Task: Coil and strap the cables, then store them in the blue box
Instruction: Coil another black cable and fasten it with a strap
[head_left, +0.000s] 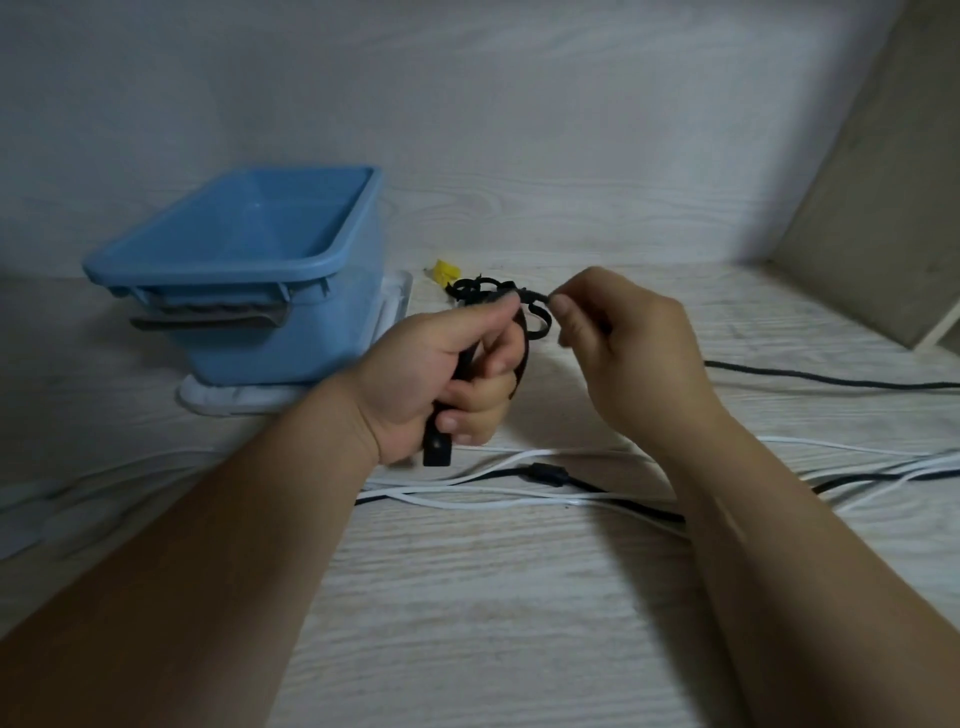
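Observation:
My left hand (441, 374) is closed around a small bundle of black straps (524, 338), whose flat ends hang below my fist. Beside it, my right hand (623, 343) pinches the tip of one black strap at the top of that bundle. Loose white cables (467, 496) and a black cable (550, 475) with a thick ferrite lump lie tangled on the pale wooden surface just under my wrists. The open blue box (332, 260) stands to the left and looks empty inside.
The blue box rests on a white lid (234, 402). More black straps (467, 287) and a small yellow object (445, 271) lie behind my hands. Another black cable (831, 383) runs off to the right. A beige panel (883, 182) closes the right side.

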